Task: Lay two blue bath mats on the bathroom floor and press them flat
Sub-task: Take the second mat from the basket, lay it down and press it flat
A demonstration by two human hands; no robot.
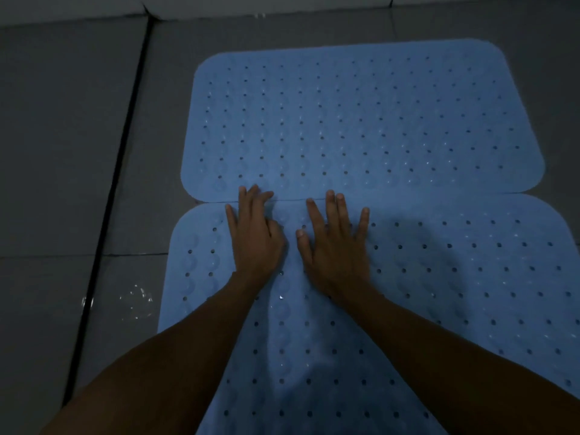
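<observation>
Two blue bath mats with rows of small holes lie on the grey tiled floor, edge to edge. The far mat (361, 120) lies flat. The near mat (455, 277) runs under my arms toward me. My left hand (255, 237) lies palm down on the near mat's far edge, its fingertips reaching across the seam onto the far mat. My right hand (337, 246) presses flat beside it, fingers spread, fingertips at the seam. Neither hand holds anything.
Grey floor tiles (62, 152) surround the mats. A dark groove (125, 146) runs from the far wall toward me at the left. A small wet patch (136, 301) glints beside the near mat's left edge. A pale wall base (251, 4) lies at the top.
</observation>
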